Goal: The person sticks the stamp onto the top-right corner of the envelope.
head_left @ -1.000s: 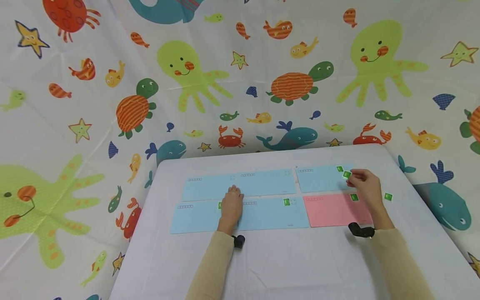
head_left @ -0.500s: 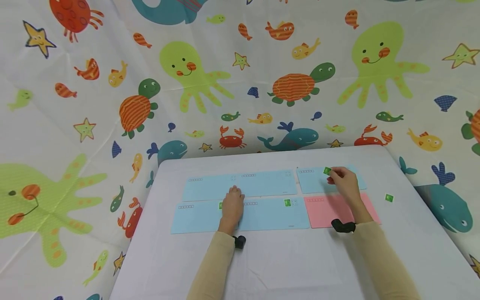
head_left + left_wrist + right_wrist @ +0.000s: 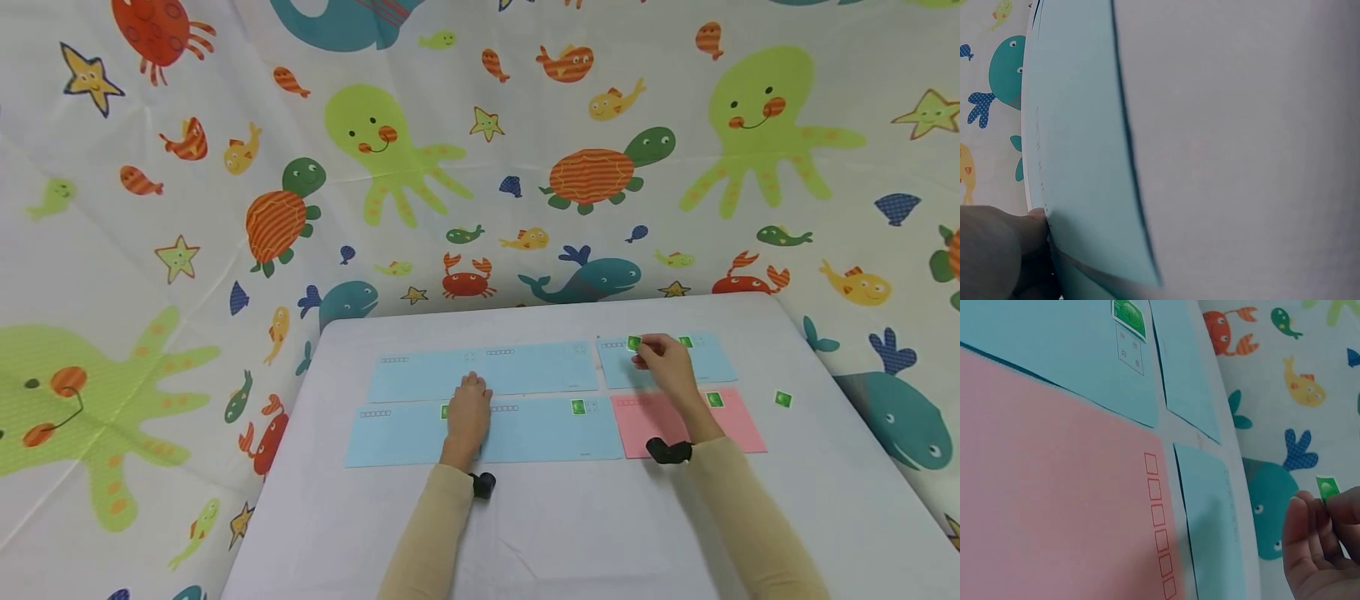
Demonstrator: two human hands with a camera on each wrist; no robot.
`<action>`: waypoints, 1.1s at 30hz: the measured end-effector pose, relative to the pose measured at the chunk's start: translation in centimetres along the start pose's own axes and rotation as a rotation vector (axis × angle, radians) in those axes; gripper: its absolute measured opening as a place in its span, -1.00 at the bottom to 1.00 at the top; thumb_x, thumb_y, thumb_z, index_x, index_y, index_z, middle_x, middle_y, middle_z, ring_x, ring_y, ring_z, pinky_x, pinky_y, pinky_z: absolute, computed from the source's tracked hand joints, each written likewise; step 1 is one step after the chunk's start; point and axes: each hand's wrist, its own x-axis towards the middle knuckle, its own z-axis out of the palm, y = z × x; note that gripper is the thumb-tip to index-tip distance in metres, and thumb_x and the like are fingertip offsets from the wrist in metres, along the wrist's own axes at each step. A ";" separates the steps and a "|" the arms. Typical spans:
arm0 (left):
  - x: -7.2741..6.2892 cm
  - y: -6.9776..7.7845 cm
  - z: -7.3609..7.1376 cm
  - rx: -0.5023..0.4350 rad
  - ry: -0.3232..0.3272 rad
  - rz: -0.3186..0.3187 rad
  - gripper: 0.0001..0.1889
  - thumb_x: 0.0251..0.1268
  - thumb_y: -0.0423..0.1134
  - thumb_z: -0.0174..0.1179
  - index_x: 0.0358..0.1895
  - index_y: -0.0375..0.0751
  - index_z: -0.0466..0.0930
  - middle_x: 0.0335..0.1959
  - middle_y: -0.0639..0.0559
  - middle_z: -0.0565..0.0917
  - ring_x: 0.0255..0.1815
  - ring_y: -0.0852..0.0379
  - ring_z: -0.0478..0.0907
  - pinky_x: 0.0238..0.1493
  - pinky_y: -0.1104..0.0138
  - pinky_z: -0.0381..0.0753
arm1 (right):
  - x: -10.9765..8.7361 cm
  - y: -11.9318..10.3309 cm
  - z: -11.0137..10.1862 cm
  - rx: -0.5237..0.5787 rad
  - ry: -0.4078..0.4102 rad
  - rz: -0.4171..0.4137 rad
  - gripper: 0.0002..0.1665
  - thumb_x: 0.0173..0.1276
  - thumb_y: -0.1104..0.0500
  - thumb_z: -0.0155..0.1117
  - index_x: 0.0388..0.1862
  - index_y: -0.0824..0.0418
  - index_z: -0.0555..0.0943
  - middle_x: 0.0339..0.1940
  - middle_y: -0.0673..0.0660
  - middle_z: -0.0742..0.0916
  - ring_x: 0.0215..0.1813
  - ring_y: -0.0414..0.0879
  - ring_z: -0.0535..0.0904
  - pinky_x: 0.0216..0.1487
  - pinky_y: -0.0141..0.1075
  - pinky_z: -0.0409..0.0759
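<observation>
In the head view my right hand (image 3: 673,373) pinches a small green stamp (image 3: 634,342) over the left part of the upper-right blue envelope (image 3: 660,367). The right wrist view shows that stamp (image 3: 1327,486) between thumb and fingertips. My left hand (image 3: 468,419) rests with relaxed fingers across the two lower blue envelopes (image 3: 547,437), fingertips reaching the upper row (image 3: 536,372). It partly covers a green stamp (image 3: 444,412). In the left wrist view the thumb (image 3: 1032,228) touches a blue envelope (image 3: 1085,137). Below the upper-right envelope lies a pink envelope (image 3: 738,429), partly behind my right wrist.
Green stamps sit on the lower-middle envelope (image 3: 578,407), the upper-right envelope (image 3: 685,342) and the pink one (image 3: 715,400). Another stamp (image 3: 783,399) lies on the white tablecloth (image 3: 570,533) at the right. A sea-animal curtain (image 3: 495,192) hangs behind the table.
My right hand has moved left with the pinched stamp, from the upper-right envelope's right side to its left part. The stamp on that envelope is uncovered again. My left hand stays in place.
</observation>
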 end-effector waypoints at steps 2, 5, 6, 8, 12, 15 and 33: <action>0.0 0.0 0.0 -0.008 0.001 -0.001 -0.62 0.43 -0.22 0.20 0.16 -0.41 0.62 0.28 -0.27 0.60 0.29 -0.18 0.58 0.21 0.04 0.64 | 0.2 -0.2 0.3 -0.006 -0.007 -0.002 -0.51 0.59 0.02 0.03 0.30 0.32 0.48 0.05 0.31 0.67 -0.22 -0.25 0.68 0.04 -0.30 0.73; 0.0 0.0 0.0 -0.012 -0.005 -0.003 -0.62 0.44 -0.22 0.19 0.17 -0.41 0.62 0.28 -0.27 0.60 0.30 -0.18 0.58 0.22 0.03 0.63 | 0.6 -0.4 0.9 -0.011 -0.020 -0.005 -0.52 0.59 0.02 0.05 0.29 0.31 0.49 0.05 0.30 0.67 -0.20 -0.19 0.69 -0.02 -0.39 0.72; 0.0 0.0 0.0 -0.011 -0.008 -0.004 -0.61 0.44 -0.21 0.19 0.18 -0.41 0.61 0.29 -0.27 0.60 0.31 -0.17 0.57 0.22 0.03 0.62 | 0.7 -0.4 1.0 -0.011 -0.024 -0.006 -0.52 0.59 0.03 0.05 0.29 0.31 0.49 0.04 0.31 0.67 -0.20 -0.17 0.70 -0.04 -0.43 0.71; 0.0 0.0 0.0 -0.008 -0.009 -0.004 -0.62 0.45 -0.21 0.18 0.18 -0.41 0.62 0.28 -0.27 0.60 0.29 -0.17 0.58 0.21 0.03 0.63 | 1.0 -0.5 1.4 -0.015 -0.034 -0.009 -0.53 0.58 0.04 0.06 0.29 0.32 0.49 0.03 0.32 0.67 -0.20 -0.14 0.70 -0.09 -0.49 0.69; 0.0 -0.1 0.0 -0.011 -0.004 -0.004 -0.62 0.45 -0.21 0.19 0.18 -0.40 0.62 0.28 -0.27 0.60 0.28 -0.17 0.59 0.20 0.04 0.64 | 1.4 -0.7 2.3 -0.026 -0.046 -0.010 -0.53 0.58 0.05 0.06 0.27 0.34 0.49 0.01 0.32 0.68 -0.22 -0.12 0.70 -0.11 -0.48 0.69; 0.0 -0.1 0.1 -0.022 0.008 -0.002 -0.62 0.44 -0.22 0.19 0.18 -0.41 0.62 0.28 -0.28 0.60 0.28 -0.19 0.59 0.19 0.03 0.64 | 1.7 -0.7 2.9 -0.026 -0.055 -0.011 -0.55 0.58 0.06 0.07 0.26 0.34 0.50 0.00 0.32 0.68 -0.23 -0.12 0.69 -0.05 -0.35 0.72; -0.1 -0.1 0.3 -0.048 0.043 0.008 -0.64 0.42 -0.25 0.21 0.14 -0.42 0.63 0.24 -0.30 0.62 0.21 -0.22 0.63 0.11 0.00 0.68 | 2.9 -1.1 6.7 0.010 -0.074 -0.080 -0.64 0.47 0.24 0.06 0.17 0.37 0.42 -0.19 0.30 0.68 -0.36 -0.10 0.71 -0.36 -0.39 0.67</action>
